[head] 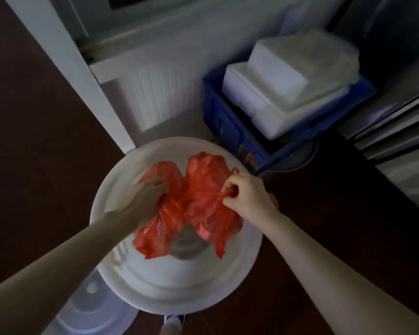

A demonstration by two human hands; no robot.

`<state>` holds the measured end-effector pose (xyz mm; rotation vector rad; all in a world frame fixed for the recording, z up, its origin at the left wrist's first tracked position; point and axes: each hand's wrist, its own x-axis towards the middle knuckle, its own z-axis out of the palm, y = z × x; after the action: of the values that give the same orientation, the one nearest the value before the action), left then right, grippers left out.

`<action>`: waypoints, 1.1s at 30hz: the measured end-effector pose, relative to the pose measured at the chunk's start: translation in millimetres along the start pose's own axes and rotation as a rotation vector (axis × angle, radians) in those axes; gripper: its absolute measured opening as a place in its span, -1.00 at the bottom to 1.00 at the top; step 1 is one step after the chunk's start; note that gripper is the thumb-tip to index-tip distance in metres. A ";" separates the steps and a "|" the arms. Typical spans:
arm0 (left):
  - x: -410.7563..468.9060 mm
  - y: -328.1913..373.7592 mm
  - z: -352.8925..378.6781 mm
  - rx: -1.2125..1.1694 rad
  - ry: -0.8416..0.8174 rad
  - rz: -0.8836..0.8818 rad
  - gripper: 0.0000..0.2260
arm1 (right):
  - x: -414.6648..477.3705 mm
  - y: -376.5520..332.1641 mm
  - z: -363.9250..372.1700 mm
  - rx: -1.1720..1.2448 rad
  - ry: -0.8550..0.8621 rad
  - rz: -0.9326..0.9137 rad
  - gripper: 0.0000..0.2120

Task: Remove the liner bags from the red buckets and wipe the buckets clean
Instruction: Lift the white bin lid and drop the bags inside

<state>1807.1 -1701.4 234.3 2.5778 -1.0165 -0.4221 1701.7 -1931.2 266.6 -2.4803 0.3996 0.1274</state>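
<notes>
A crumpled red plastic liner bag (194,206) hangs bunched above a large white round bucket (121,189) on the floor. My left hand (145,199) grips the bag's left side with fingers curled into the plastic. My right hand (244,192) pinches a twisted strand of the bag's right side. Both hands hold the bag over the bucket's mouth. The bucket's inside is mostly hidden by the bag; a grey patch (186,245) shows beneath it. No red bucket is in view.
A blue plastic crate (230,124) with stacked white foam boxes (286,78) stands at the back right. A white ribbed panel (155,93) and white frame (65,56) are behind. A translucent round lid (90,308) lies at lower left. Metal surfaces (397,122) at right. Dark brown floor around.
</notes>
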 end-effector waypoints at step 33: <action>-2.7 -121.9 149.4 -0.009 -0.254 -0.322 -0.72 | 33.9 67.1 201.0 -0.087 -0.382 0.262 -0.67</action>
<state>1819.9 -1645.5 50.1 2.7342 -0.6675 -0.8519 1713.4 -1872.0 60.7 -2.4024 0.5579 0.7257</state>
